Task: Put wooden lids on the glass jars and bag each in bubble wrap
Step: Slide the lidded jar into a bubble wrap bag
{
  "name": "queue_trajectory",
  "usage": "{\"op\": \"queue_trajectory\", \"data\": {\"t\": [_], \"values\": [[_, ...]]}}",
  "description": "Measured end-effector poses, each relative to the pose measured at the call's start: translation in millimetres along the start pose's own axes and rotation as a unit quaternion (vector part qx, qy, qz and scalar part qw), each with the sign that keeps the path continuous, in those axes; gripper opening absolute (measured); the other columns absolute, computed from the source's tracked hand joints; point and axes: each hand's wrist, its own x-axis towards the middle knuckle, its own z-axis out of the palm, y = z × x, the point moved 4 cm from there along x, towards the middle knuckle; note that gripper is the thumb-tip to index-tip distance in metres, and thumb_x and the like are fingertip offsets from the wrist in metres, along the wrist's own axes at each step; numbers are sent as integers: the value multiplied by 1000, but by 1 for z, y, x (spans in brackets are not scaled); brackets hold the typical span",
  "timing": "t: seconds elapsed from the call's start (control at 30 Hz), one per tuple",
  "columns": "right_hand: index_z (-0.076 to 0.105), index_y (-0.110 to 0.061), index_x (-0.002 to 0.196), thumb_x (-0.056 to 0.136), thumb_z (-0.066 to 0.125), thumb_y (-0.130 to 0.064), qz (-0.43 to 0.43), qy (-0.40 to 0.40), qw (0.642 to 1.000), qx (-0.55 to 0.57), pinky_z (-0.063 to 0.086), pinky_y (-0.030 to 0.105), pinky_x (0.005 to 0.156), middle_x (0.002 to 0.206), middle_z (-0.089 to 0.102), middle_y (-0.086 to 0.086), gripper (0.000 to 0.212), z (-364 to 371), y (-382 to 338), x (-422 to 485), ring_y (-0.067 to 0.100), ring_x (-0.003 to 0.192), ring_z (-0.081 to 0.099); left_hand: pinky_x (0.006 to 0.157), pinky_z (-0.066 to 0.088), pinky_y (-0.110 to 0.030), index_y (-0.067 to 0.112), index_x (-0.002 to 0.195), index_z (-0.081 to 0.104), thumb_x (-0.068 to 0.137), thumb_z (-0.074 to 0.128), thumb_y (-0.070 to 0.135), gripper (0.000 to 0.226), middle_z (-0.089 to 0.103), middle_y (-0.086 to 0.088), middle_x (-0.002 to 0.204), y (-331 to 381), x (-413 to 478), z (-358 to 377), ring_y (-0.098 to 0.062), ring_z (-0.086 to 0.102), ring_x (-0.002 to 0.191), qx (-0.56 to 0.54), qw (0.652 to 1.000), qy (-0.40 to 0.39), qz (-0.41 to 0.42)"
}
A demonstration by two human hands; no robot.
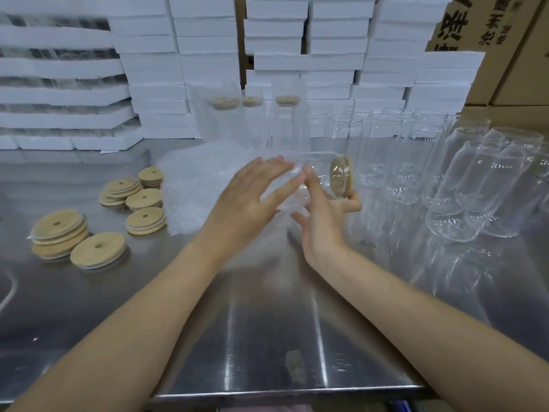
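Observation:
A glass jar (315, 171) with a wooden lid (341, 176) on its right end lies sideways in the air above the steel table (267, 337). My right hand (323, 215) holds it from below, fingers curled round the glass and the lid end. My left hand (252, 197) is at the jar's base end with straight fingers, touching clear bubble wrap there. A pile of bubble-wrap bags (202, 179) lies behind my left hand. Loose wooden lids (98, 248) sit in stacks at the left. Open glass jars (463, 179) stand at the right.
Three bagged, lidded jars (285, 120) stand at the back centre. White foam boxes (208, 55) are stacked along the back and left. Cardboard cartons (505, 40) rise at the back right. The table's front edge (282, 392) runs just below my forearms.

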Motion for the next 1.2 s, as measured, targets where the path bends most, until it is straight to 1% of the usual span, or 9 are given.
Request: {"op": "queue_trajectory", "data": {"t": [0.1, 0.23, 0.37, 0.5, 0.63, 0.77, 0.9, 1.03, 1.2], "values": [[17, -33, 126, 81, 77, -34, 45, -20, 997, 58, 56, 51, 87, 118, 63, -1, 75, 4, 9, -3, 17, 111, 64, 112, 31, -40, 19, 136, 39, 88, 64, 1, 57, 57, -17, 131, 12, 1, 7, -30, 52, 124, -16, 1000, 13, 3], [23, -27, 123, 81, 77, -31, 47, 27, 994, 94, 60, 41, 76, 114, 56, -6, 68, -2, -1, 5, 14, 96, 66, 115, 28, -46, 18, 144, 28, 86, 70, 15, 72, 37, -15, 149, 11, 5, 9, -28, 38, 137, -39, 999, -21, 25], [25, -26, 118, 79, 80, -28, 9, 36, 992, 119, 60, 37, 69, 117, 55, -4, 68, -7, -13, 12, 14, 92, 68, 119, 8, -48, 12, 150, 19, 71, 80, 43, 105, 22, -18, 156, -12, 5, 0, -32, 19, 145, 82, 990, -57, -103], [27, -36, 118, 84, 76, -24, -47, -68, 996, 40, 60, 38, 76, 89, 63, -35, 61, 4, -11, 2, -7, 82, 67, 116, 16, -54, 2, 145, 34, 56, 91, 18, 107, 45, -22, 141, -21, -5, -2, -39, 38, 135, 105, 976, -98, -161], [29, -42, 111, 83, 76, -28, -41, -127, 991, 11, 52, 53, 96, 108, 56, -14, 57, 8, -8, -4, 4, 103, 63, 114, 22, -55, -1, 137, 44, 54, 90, 13, 96, 53, -24, 130, -24, -7, -7, -39, 49, 124, 108, 981, -61, -149], [28, -39, 116, 86, 72, -26, -63, -159, 985, -19, 48, 50, 102, 91, 60, -36, 55, 8, -13, -5, -6, 100, 62, 112, 26, -54, 1, 136, 45, 55, 89, 12, 92, 56, -22, 127, -21, -6, -7, -38, 53, 120, 115, 985, -27, -124], [31, -30, 115, 79, 69, -37, -68, -197, 974, -91, 42, 50, 108, 115, 56, -12, 53, 11, -6, -11, 19, 121, 57, 107, 33, -50, 1, 137, 45, 60, 85, 24, 90, 57, -21, 125, -18, -5, -4, -37, 57, 115, 110, 986, -23, -122], [34, -31, 113, 85, 61, -41, -80, -267, 946, -166, 42, 36, 109, 135, 50, -5, 39, 16, 4, -22, 8, 125, 53, 82, 50, -41, 5, 140, 39, 72, 61, 42, 81, 58, -21, 123, -17, -4, -7, -37, 59, 103, 73, 984, -13, -165], [42, -38, 109, 97, 52, -36, -230, -289, 889, -272, 33, 11, 101, 133, 43, -10, 16, 18, -17, -27, -9, 122, 43, 87, 46, -36, 13, 143, 26, 63, 84, 35, 102, 56, -17, 128, -24, -6, -16, -30, 53, 114, 24, 976, 45, -212]]}}
